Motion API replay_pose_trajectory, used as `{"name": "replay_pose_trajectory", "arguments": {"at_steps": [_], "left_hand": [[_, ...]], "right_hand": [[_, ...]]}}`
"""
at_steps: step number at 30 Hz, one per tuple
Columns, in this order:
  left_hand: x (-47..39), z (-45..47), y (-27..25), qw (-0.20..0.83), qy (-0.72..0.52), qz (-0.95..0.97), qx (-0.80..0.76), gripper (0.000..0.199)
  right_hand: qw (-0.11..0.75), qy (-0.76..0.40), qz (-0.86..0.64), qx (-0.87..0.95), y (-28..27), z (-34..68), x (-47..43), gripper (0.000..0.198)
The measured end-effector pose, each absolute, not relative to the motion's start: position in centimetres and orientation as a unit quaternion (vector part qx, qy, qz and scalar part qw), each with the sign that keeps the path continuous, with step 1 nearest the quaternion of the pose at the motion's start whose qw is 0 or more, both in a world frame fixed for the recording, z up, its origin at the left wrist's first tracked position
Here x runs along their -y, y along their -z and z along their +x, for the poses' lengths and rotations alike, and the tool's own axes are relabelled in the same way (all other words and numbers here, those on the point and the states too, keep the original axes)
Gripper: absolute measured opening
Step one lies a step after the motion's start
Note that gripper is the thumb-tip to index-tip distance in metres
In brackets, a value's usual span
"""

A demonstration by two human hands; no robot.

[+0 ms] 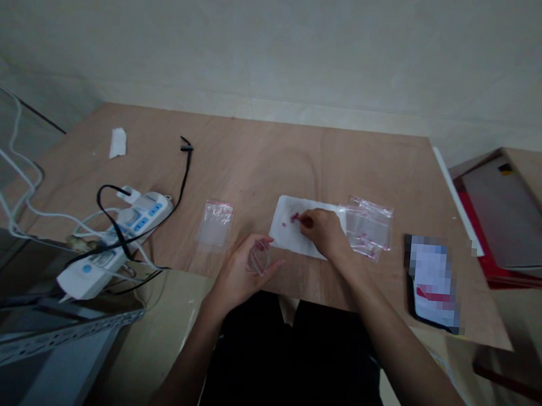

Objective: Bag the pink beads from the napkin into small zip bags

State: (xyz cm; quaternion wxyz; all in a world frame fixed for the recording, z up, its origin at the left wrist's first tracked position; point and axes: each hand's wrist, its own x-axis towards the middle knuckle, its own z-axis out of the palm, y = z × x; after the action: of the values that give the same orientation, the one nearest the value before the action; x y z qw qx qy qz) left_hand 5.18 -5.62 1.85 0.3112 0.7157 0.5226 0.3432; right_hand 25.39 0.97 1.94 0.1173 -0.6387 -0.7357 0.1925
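The right hand [321, 228], fingers nearly together, is seemingly picking red bits [294, 217] on paper [291, 239] at its nine o'clock — hold unclear; the half-curled left hand [238, 268] is holding a bag [260, 258] — next probably needing a wide mouth.

One sheet [291, 236] lies under the right fingers [307, 222]. One bag [215, 223] and one power strip [130, 232] lie left, one phone [433, 284] right.
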Motion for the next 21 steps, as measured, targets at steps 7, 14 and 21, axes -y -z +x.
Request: {"name": "replay_pose_trajectory", "arguments": {"at_steps": [7, 14, 21], "left_hand": [[4.0, 6.8, -0.7, 0.33, -0.38, 0.711, -0.491, 0.033], [3.6, 6.3, 0.5, 0.321, -0.38, 0.707, -0.503, 0.033], [3.7, 6.0, 0.6, 0.326, -0.382, 0.701, -0.507, 0.032]], "right_hand": [[0.136, -0.211, -0.646, 0.721, -2.4, 25.7, -0.7, 0.018], [0.134, -0.224, -0.647, 0.716, -1.5, 25.7, -0.9, 0.015], [0.144, -0.241, -0.629, 0.725, -1.5, 25.0, -0.3, 0.018]]}}
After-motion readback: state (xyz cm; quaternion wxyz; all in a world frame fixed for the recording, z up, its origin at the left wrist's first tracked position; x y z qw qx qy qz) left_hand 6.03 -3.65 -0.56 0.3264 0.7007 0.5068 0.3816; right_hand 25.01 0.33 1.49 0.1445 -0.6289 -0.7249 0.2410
